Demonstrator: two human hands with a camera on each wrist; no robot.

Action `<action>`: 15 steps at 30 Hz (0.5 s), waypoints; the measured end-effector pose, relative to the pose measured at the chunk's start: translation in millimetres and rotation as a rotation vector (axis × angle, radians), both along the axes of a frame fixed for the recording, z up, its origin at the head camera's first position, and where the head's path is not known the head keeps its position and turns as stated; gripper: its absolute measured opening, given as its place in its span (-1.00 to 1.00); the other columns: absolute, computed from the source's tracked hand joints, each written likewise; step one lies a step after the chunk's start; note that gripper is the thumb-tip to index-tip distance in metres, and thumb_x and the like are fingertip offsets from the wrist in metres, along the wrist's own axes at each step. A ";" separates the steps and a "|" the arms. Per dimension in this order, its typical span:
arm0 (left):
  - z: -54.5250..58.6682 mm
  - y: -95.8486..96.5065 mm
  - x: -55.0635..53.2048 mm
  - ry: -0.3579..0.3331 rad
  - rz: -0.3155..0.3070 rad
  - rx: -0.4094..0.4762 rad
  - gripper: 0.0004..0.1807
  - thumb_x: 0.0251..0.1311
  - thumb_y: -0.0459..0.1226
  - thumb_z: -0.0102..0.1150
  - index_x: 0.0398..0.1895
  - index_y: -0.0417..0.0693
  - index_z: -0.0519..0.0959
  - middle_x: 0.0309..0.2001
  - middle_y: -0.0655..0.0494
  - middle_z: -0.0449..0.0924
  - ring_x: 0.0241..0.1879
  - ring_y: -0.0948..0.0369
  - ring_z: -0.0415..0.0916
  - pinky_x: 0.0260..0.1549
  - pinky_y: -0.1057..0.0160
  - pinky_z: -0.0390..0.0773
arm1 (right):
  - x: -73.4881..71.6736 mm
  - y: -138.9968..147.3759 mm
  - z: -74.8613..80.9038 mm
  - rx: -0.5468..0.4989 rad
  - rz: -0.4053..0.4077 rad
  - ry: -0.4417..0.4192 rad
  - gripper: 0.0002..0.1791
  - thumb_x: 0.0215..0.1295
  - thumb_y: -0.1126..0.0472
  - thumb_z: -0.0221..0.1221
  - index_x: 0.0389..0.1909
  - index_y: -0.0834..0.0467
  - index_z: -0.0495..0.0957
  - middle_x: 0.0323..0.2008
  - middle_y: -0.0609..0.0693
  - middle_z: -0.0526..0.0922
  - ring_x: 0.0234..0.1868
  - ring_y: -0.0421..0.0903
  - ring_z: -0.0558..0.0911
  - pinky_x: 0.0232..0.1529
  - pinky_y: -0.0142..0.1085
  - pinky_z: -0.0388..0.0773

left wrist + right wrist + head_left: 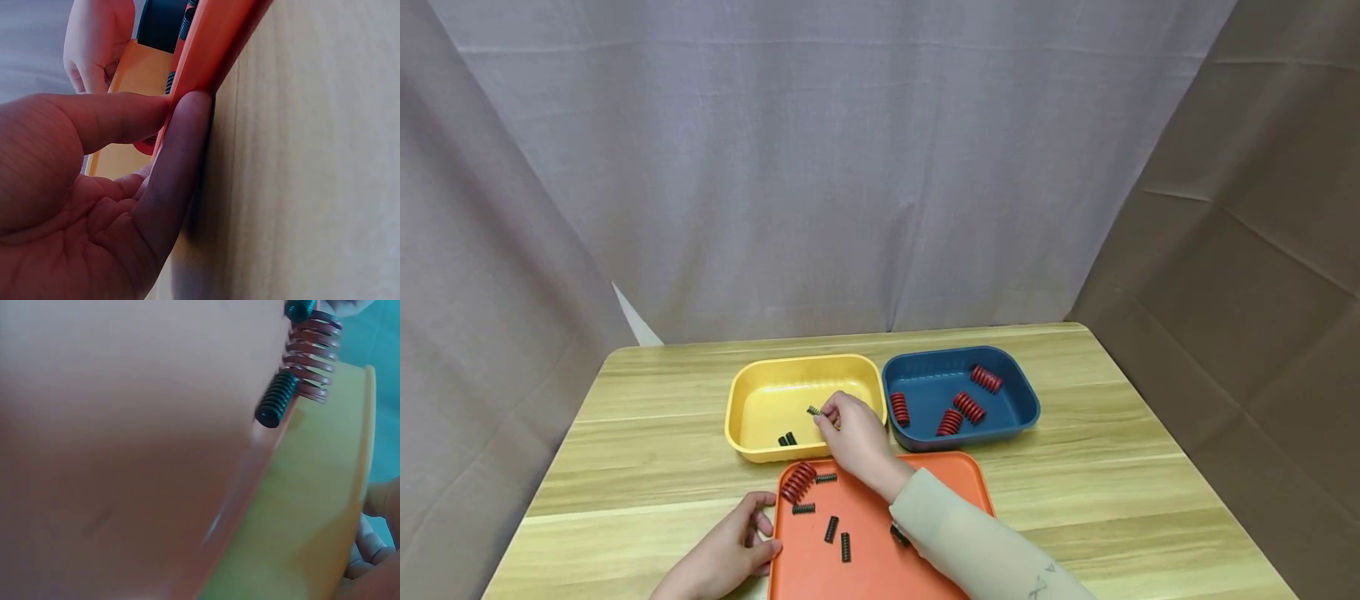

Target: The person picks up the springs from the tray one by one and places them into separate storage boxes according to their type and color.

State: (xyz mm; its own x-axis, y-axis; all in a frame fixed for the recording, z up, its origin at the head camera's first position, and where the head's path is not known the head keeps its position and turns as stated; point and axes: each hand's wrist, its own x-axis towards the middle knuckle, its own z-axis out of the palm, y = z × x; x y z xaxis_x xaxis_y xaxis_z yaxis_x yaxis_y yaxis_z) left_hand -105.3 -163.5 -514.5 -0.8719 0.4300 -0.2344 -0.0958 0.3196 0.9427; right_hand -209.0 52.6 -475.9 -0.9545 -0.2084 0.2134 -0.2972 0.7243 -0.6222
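Note:
My right hand (857,433) reaches over the yellow box (752,372) and pinches a small dark green spring (814,410) at its fingertips. Two more dark springs (787,439) lie on that box's floor. My left hand (730,546) grips the left rim of the orange tray (917,575); in the left wrist view the thumb and a finger (181,144) close on the edge. One thick red spring (798,482) and several small dark springs (846,547) lie on the tray. The right sleeve partly covers a dark piece (898,534) there. In the right wrist view, the fingertips are barely visible.
A blue box (925,360) with several red springs (969,407) stands right of the yellow box, behind the tray. All rest on a wooden table (1120,467). Grey curtain (775,167) hangs behind, and brown cloth (1247,250) hangs at the right.

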 end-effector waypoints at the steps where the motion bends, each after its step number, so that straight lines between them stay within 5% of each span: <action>1: -0.1 0.1 0.0 0.001 -0.001 0.000 -0.41 0.24 -0.35 0.23 0.24 -0.32 0.19 -0.24 -0.05 0.32 -0.44 0.19 0.42 -0.52 0.22 0.60 | -0.8 -0.8 -0.8 0.007 -0.001 0.001 -0.87 0.34 0.02 0.20 -0.31 -0.04 0.51 -0.42 -0.23 0.48 -0.42 -0.27 0.45 -0.40 -0.38 0.44; 15: -2.4 -0.5 -0.6 0.004 0.004 -0.003 -0.42 0.25 -0.34 0.24 0.23 -0.29 0.20 -0.24 -0.03 0.32 -0.44 0.20 0.40 -0.52 0.23 0.60 | -3.0 -5.9 -4.9 0.115 0.003 0.032 -0.74 0.30 -0.04 0.23 -0.17 0.04 0.57 -0.29 -0.12 0.58 -0.29 -0.19 0.53 -0.27 -0.29 0.52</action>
